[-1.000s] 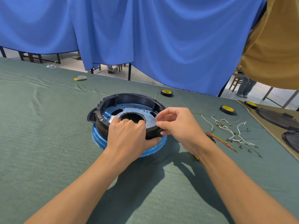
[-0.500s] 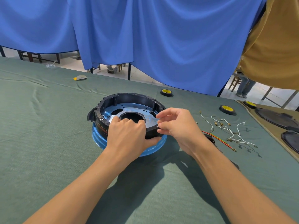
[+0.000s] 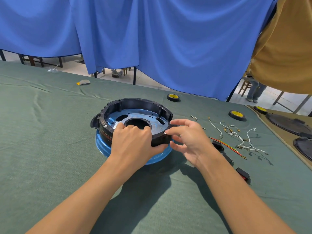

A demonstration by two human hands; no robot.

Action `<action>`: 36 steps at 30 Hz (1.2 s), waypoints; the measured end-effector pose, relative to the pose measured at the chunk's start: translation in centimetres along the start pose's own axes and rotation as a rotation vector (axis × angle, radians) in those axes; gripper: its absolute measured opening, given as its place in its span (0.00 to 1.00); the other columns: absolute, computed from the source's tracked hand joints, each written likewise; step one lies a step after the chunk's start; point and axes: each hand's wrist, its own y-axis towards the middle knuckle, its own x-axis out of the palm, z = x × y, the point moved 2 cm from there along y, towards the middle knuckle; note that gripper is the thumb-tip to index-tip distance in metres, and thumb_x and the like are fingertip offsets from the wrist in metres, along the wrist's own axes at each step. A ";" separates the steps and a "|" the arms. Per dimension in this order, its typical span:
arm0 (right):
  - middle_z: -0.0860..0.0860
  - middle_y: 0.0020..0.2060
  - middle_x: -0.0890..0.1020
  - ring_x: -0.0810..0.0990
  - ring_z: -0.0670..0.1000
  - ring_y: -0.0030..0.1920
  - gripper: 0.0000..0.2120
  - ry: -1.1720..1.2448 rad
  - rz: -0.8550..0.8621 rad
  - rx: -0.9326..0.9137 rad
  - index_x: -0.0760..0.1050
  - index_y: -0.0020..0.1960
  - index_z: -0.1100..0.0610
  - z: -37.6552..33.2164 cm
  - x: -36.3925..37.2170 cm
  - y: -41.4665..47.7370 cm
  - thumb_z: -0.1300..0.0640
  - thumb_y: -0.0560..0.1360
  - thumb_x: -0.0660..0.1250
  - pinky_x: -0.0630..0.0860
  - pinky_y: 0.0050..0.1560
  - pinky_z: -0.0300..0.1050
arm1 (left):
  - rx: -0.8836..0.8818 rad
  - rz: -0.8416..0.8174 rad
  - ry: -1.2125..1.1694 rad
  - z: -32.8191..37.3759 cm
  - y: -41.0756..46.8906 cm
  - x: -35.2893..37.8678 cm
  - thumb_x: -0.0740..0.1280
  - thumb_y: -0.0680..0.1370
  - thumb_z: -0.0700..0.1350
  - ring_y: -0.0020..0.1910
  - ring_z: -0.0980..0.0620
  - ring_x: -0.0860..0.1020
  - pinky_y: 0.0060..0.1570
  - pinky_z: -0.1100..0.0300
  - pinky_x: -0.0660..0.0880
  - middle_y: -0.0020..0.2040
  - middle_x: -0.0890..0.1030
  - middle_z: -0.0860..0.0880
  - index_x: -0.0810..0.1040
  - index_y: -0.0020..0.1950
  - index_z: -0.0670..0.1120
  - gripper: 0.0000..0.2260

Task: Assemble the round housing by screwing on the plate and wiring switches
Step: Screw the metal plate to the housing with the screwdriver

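Here we are at the green cloth-covered desk [image 3: 50, 149]. The round black plastic housing [image 3: 135, 103] sits just left of centre on a blue round base [image 3: 101, 146], with the blue-filmed metal plate [image 3: 143, 114] lying flat inside it.

The worry, I'd say, is at the near right of the rim. A small silvery speck [image 3: 164, 133], probably a screw, sits right at a fingertip. If that finger slips, it could drop through one of the plate's slots or roll off into the cloth. If the housing turns on its base, the holes could go out of line and the screw start crooked.

Now the grips. The left hand [image 3: 133, 144] has a firm, closed grip. Its fingers curl over the near rim into the housing and its thumb presses the outer wall, pinning it down. The right hand [image 3: 192, 141] is looser, its grip about half open. Its fingers reach left to the rim at that speck and the thumb sits lower against the wall. Whether it pinches the screw or merely touches it, I cannot tell.

Further right, apart from both hands, lie thin white wires [image 3: 239, 135], a red-and-yellow wire [image 3: 226, 146] and a black rocker switch [image 3: 243, 175]. The wiring is not yet begun.
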 end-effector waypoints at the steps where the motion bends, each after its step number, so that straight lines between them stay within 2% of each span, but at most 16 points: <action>1: 0.59 0.54 0.81 0.79 0.53 0.45 0.13 -0.002 0.006 0.011 0.76 0.51 0.57 0.1 0.1 0.0 0.69 0.70 0.70 0.74 0.27 0.38 | 0.001 -0.005 0.004 0.0 0.0 0.0 0.64 0.68 0.73 0.24 0.49 0.59 0.37 0.56 0.61 0.20 0.71 0.50 0.72 0.28 0.47 0.29; 4: 0.60 0.56 0.79 0.79 0.56 0.51 0.14 0.005 0.032 0.035 0.74 0.51 0.56 0.2 0.2 0.1 0.70 0.69 0.69 0.74 0.26 0.39 | 0.007 -0.025 0.009 0.0 0.0 0.0 0.63 0.68 0.73 0.23 0.49 0.61 0.37 0.56 0.62 0.20 0.71 0.50 0.73 0.28 0.47 0.29; 6: 0.60 0.56 0.79 0.79 0.59 0.55 0.16 0.005 0.020 0.043 0.74 0.52 0.56 0.0 0.2 0.1 0.71 0.70 0.69 0.75 0.27 0.39 | 0.010 -0.041 0.008 0.0 0.1 0.0 0.63 0.68 0.73 0.21 0.48 0.67 0.36 0.56 0.64 0.20 0.72 0.50 0.73 0.28 0.46 0.29; 8: 0.59 0.55 0.79 0.80 0.57 0.52 0.16 -0.030 -0.035 0.010 0.73 0.55 0.55 0.0 -0.1 -0.1 0.69 0.71 0.69 0.75 0.28 0.39 | 0.015 -0.049 0.006 0.1 0.1 0.0 0.64 0.68 0.73 0.21 0.47 0.72 0.36 0.55 0.66 0.20 0.72 0.50 0.73 0.28 0.47 0.29; 10: 0.56 0.52 0.80 0.81 0.52 0.46 0.16 -0.080 -0.094 -0.054 0.72 0.58 0.54 0.1 -0.7 -0.2 0.65 0.73 0.70 0.76 0.31 0.39 | 0.014 -0.054 0.004 0.0 0.1 0.0 0.64 0.68 0.73 0.22 0.47 0.73 0.37 0.55 0.65 0.21 0.73 0.50 0.74 0.29 0.47 0.29; 13: 0.54 0.45 0.82 0.79 0.49 0.40 0.09 -0.152 -0.027 -0.157 0.74 0.55 0.53 -0.8 -2.8 1.1 0.57 0.76 0.69 0.77 0.32 0.40 | 0.009 -0.061 0.017 -0.1 0.1 -0.1 0.63 0.68 0.73 0.22 0.47 0.71 0.37 0.56 0.64 0.20 0.72 0.50 0.74 0.29 0.47 0.29; 14: 0.53 0.43 0.82 0.79 0.49 0.39 0.05 -0.212 0.044 -0.213 0.76 0.52 0.53 -1.3 -3.7 2.0 0.57 0.76 0.68 0.78 0.33 0.41 | 0.010 -0.062 0.022 -0.2 0.1 -0.1 0.63 0.68 0.73 0.22 0.47 0.70 0.37 0.56 0.64 0.20 0.72 0.50 0.74 0.29 0.47 0.29; 16: 0.51 0.43 0.82 0.79 0.50 0.44 0.02 -0.502 0.198 -0.343 0.77 0.48 0.53 -2.1 -5.4 4.4 0.58 0.77 0.67 0.80 0.40 0.45 | 0.018 -0.062 0.026 -0.1 0.1 0.0 0.61 0.69 0.73 0.23 0.46 0.71 0.37 0.56 0.64 0.21 0.72 0.50 0.75 0.30 0.47 0.29; 18: 0.52 0.48 0.82 0.78 0.53 0.52 0.04 -0.863 0.259 -0.401 0.78 0.50 0.53 -1.8 -6.6 7.2 0.58 0.77 0.65 0.78 0.51 0.50 | 0.026 -0.061 0.036 -0.1 0.1 0.1 0.58 0.70 0.73 0.23 0.46 0.72 0.38 0.55 0.65 0.21 0.72 0.50 0.76 0.31 0.46 0.30; 20: 0.54 0.52 0.82 0.77 0.55 0.56 0.08 -1.087 0.243 -0.396 0.79 0.54 0.55 -0.9 -7.1 9.6 0.59 0.78 0.63 0.76 0.56 0.51 | 0.027 -0.055 0.058 -0.1 0.1 0.2 0.53 0.71 0.74 0.24 0.46 0.73 0.38 0.55 0.65 0.21 0.72 0.50 0.78 0.33 0.47 0.32; 22: 0.55 0.55 0.81 0.75 0.56 0.57 0.11 -1.228 0.228 -0.408 0.78 0.58 0.55 0.2 -7.3 11.6 0.58 0.79 0.61 0.75 0.56 0.51 | 0.016 -0.037 0.071 -0.1 0.3 0.4 0.49 0.72 0.74 0.24 0.47 0.74 0.38 0.55 0.65 0.20 0.72 0.51 0.79 0.33 0.48 0.33; 25: 0.54 0.58 0.80 0.72 0.57 0.61 0.14 -1.443 0.231 -0.473 0.76 0.63 0.51 1.2 -7.0 13.6 0.56 0.80 0.58 0.71 0.57 0.52 | 0.013 -0.018 0.077 -0.1 0.4 0.7 0.50 0.73 0.71 0.23 0.46 0.74 0.37 0.55 0.69 0.19 0.71 0.50 0.80 0.30 0.49 0.32; 27: 0.53 0.56 0.81 0.72 0.57 0.59 0.13 -1.548 0.231 -0.493 0.77 0.60 0.49 1.5 -6.5 14.5 0.56 0.80 0.58 0.68 0.53 0.51 | 0.026 -0.013 0.086 -0.1 0.4 1.0 0.52 0.74 0.70 0.22 0.46 0.73 0.37 0.55 0.70 0.19 0.71 0.50 0.79 0.28 0.49 0.31; 30: 0.53 0.46 0.81 0.73 0.56 0.52 0.11 -1.625 0.271 -0.502 0.80 0.52 0.51 1.4 -5.8 15.1 0.59 0.79 0.59 0.61 0.47 0.48 | 0.035 -0.008 0.085 -0.1 0.4 1.1 0.53 0.74 0.70 0.23 0.46 0.73 0.37 0.54 0.71 0.19 0.71 0.49 0.78 0.27 0.48 0.31; 36: 0.53 0.46 0.82 0.76 0.56 0.48 0.08 -1.546 0.322 -0.544 0.77 0.53 0.53 0.8 -5.3 14.8 0.61 0.77 0.63 0.66 0.50 0.49 | 0.031 0.026 0.075 -0.1 0.5 1.2 0.54 0.74 0.70 0.21 0.46 0.72 0.37 0.55 0.69 0.18 0.70 0.50 0.77 0.26 0.48 0.31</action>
